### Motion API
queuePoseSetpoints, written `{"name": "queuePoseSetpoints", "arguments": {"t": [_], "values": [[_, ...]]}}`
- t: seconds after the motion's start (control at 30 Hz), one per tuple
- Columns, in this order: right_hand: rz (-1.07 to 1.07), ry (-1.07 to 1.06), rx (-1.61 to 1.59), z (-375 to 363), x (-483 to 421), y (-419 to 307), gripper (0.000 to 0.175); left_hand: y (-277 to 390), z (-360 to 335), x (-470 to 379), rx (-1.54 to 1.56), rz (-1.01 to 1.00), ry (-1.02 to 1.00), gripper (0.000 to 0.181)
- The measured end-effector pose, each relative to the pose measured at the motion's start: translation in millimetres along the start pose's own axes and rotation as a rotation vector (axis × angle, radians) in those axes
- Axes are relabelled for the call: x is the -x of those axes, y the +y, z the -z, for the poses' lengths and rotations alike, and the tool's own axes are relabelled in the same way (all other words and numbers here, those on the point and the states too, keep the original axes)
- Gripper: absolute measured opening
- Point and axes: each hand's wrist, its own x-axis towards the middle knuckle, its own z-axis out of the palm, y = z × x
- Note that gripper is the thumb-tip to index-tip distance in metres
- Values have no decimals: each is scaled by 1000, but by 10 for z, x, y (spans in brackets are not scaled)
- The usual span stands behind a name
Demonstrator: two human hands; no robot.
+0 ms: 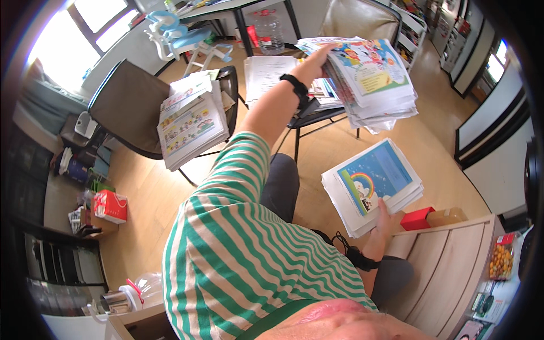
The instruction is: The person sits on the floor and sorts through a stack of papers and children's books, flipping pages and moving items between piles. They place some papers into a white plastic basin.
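Observation:
My left hand (316, 63) reaches out across the front and grips the left edge of a thick stack of printed papers (384, 91). Its top sheet bears colourful cartoon figures. The thumb lies on top, while the other fingers are mostly hidden beneath. Closer to my body, my right hand (383, 221) holds a thinner stack of papers (340, 204) by its lower edge, with a rainbow on a blue print uppermost. More white papers (270, 70) lie on a chair behind my left forearm, partly covered by it.
A brown-backed chair (129, 108) at left bears another paper pile (193, 127). A wooden drawer unit (442, 263) stands close on the right, by a red box (416, 219). A large plastic water bottle (268, 32) and a blue child's chair (187, 38) stand farther back.

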Motion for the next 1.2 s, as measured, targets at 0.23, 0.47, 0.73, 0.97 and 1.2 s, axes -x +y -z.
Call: {"name": "queuePoseSetpoints", "arguments": {"t": [0.23,0.47,0.73,0.97,1.2], "values": [[-34,-109,-110,71,-51,161,41,-221,-61,-35,-5,-286,273,56],[35,-95,-83,148,-202,284,41,101,88,513,114,-601,37,55],[20,-22,-52,305,-495,643,48,1479,1152,2385,-39,-867,-64,47],[18,-104,-139,476,-687,975,44,1637,3272,3984,-345,-591,450,50],[-100,-77,-47,436,-582,836,45,877,5342,3612,-388,-133,637,51]]}}
